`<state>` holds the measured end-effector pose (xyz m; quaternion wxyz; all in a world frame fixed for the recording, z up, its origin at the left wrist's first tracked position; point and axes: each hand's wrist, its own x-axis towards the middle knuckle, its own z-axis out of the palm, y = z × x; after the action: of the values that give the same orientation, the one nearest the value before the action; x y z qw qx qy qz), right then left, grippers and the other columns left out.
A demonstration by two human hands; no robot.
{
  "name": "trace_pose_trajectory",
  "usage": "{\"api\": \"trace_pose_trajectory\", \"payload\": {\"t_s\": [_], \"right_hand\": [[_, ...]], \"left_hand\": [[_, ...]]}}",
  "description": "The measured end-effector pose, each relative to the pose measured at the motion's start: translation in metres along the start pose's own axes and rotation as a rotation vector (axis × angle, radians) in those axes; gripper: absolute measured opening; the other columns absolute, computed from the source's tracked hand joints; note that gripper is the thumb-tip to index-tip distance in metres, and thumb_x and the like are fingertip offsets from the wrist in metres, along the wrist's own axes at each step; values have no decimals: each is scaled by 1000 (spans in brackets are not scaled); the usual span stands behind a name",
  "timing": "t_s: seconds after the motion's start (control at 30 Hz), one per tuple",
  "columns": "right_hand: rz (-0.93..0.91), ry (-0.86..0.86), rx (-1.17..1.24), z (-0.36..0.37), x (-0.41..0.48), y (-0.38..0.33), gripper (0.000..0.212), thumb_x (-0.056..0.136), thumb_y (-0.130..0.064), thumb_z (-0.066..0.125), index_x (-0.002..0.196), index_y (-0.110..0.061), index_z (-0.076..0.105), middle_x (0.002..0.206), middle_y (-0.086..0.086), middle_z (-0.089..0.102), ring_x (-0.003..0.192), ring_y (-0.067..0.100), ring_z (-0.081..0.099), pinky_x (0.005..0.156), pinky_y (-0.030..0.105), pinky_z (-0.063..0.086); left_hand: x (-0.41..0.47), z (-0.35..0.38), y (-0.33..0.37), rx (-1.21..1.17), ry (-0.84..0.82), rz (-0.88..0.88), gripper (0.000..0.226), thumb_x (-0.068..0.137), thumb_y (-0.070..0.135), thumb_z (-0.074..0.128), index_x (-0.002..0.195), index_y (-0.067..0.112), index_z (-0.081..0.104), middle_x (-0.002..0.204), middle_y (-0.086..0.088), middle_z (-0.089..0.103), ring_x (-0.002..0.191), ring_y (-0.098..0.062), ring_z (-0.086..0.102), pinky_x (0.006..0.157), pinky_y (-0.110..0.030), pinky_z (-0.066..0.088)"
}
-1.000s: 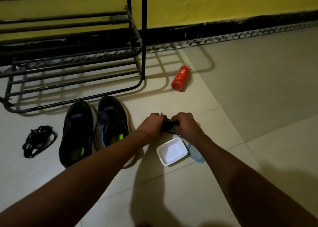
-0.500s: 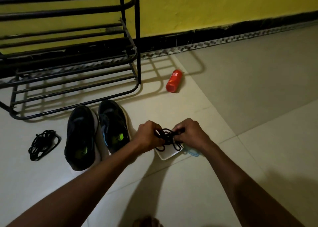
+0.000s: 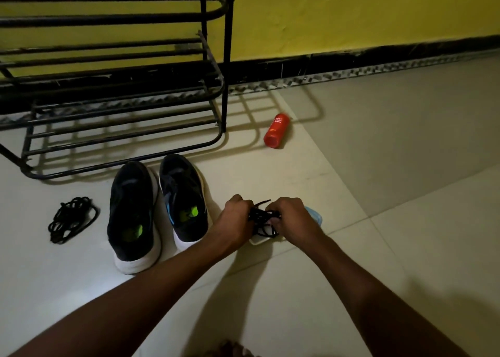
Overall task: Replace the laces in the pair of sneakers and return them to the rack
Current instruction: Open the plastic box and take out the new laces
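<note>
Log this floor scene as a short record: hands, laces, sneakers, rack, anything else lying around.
left hand: grips tangled black shoelace bundle
right hand: grips the same bundle
bundle position: above small white rectangular tray, blue lid beside it
sneakers: left black white-soled sneaker and right black white-soled sneaker, side by side on floor
rack: black metal shoe rack, behind sneakers
spare laces: black lace pile on floor, left of sneakers
other: red cylindrical bottle lying right of rack

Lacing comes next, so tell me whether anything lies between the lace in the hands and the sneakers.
Nothing visible does. The left hand and right hand hold the lace right of the sneakers; only floor lies between.
</note>
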<state>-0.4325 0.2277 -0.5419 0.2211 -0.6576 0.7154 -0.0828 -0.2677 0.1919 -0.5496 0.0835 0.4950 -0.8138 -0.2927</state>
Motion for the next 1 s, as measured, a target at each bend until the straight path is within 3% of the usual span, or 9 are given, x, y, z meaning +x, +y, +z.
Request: {"api": "trace_pose_trajectory", "payload": {"t_s": [0.17,0.27,0.37,0.43,0.6,0.7,0.77,0.83,1.0], "right_hand": [[-46,-32,-154,8,0,5,18,90,-12,61,99,-4,74,107,14,66,105,33,59,84,38,47],[-64,-34,-346,18,0,-4,22,92,-10,53,110,-11,67,118,3,57,116,28,45,80,36,28],[-37,-108,-405,20,2,-7,27,92,-3,48,111,-15,63,119,-1,53,119,26,39,80,38,22],[-54,-58,-314,19,-2,1,30,91,-4,52,111,-20,66,119,-4,53,118,25,40,82,38,28],[-23,232,21,20,-16,36,21,87,-24,65,105,-23,75,106,1,62,100,29,53,83,41,48],[36,173,131,16,-22,45,30,83,-39,71,109,-24,75,95,1,62,92,20,57,80,28,44],[4,132,178,15,-24,47,26,83,-31,76,107,-25,76,83,-4,59,85,16,56,72,10,33],[-26,144,184,15,-24,46,20,84,-22,76,103,-23,77,75,-8,53,79,12,52,68,6,31],[-41,156,168,20,-18,42,20,77,-16,60,83,-13,78,76,7,65,75,25,62,67,29,41]], "left_hand": [[-6,14,-2,-67,61,53,13,85,1,60,96,7,66,95,-15,51,79,-28,54,68,-45,45],[-7,19,-1,-32,87,72,14,88,-5,60,94,1,72,102,-17,55,89,-31,58,74,-30,41],[-5,25,-4,-39,86,67,11,89,-9,59,90,-5,69,105,-24,60,92,-37,58,80,-38,48],[-4,28,-6,-47,54,83,10,86,-6,64,91,-1,70,100,-21,59,86,-36,60,77,-44,54],[-5,23,5,181,-22,195,16,92,22,64,105,15,71,100,-6,61,88,-28,64,64,-32,47],[-7,22,9,245,6,266,29,100,40,51,116,22,68,104,-6,65,97,-28,64,69,-32,44],[-8,22,10,248,20,299,31,101,45,47,117,28,68,102,-5,67,98,-29,62,74,-34,45],[-11,22,8,271,27,280,30,100,41,47,114,26,70,103,-5,66,101,-30,58,77,-36,42],[-27,20,-2,65,102,163,34,87,35,63,118,22,68,115,-5,56,103,-25,53,79,-37,53]]}}
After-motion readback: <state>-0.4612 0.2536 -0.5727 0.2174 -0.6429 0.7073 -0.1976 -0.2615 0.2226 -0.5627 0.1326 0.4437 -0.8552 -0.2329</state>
